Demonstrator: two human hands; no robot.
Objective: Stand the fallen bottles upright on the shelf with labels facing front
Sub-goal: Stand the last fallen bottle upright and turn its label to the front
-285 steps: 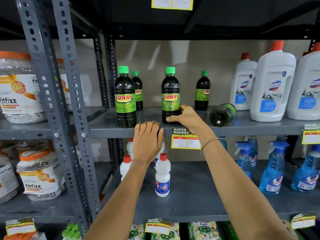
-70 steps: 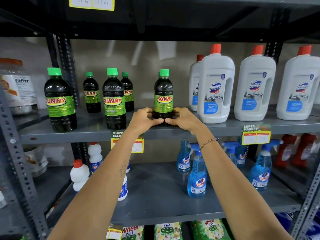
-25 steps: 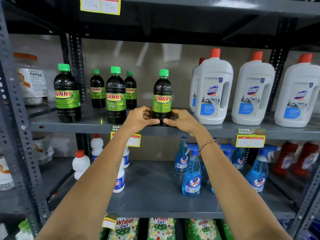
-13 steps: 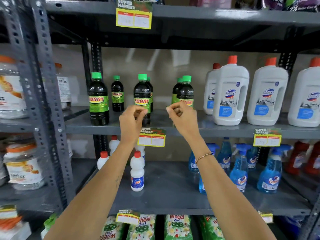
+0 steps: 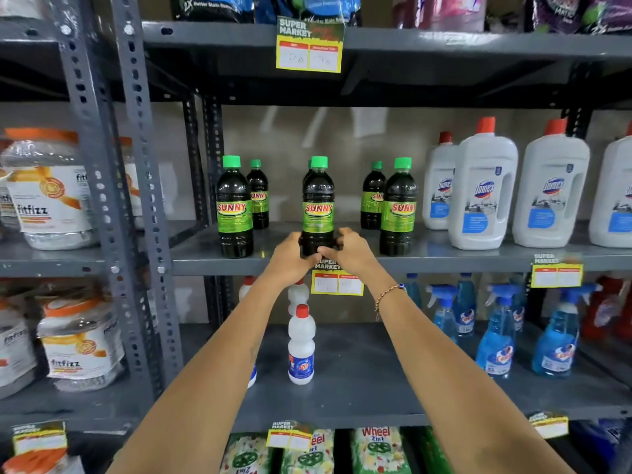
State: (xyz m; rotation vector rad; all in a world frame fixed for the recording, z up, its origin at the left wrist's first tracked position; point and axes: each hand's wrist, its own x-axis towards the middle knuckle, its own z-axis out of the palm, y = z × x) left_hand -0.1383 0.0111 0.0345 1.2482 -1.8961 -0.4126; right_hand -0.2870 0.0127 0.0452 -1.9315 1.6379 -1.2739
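Dark liquid fills the middle Sunny bottle [image 5: 317,206], which is clasped round its base by the left hand [image 5: 290,256] and the right hand [image 5: 350,249], both closed on it. The bottle is found at the centre of the frame, on the front edge of the grey metal shelf [image 5: 461,260], just above a yellow price tag [image 5: 337,280]. Its long axis is held vertical, the green cap uppermost, and its label is turned towards the camera. The step in hand is judged to be a final squaring of this bottle. No bottle is seen lying down; the left Sunny bottle [image 5: 235,208] and right Sunny bottle [image 5: 398,208] are standing too. What is called for next is a gentle release, so that the facing is not disturbed.
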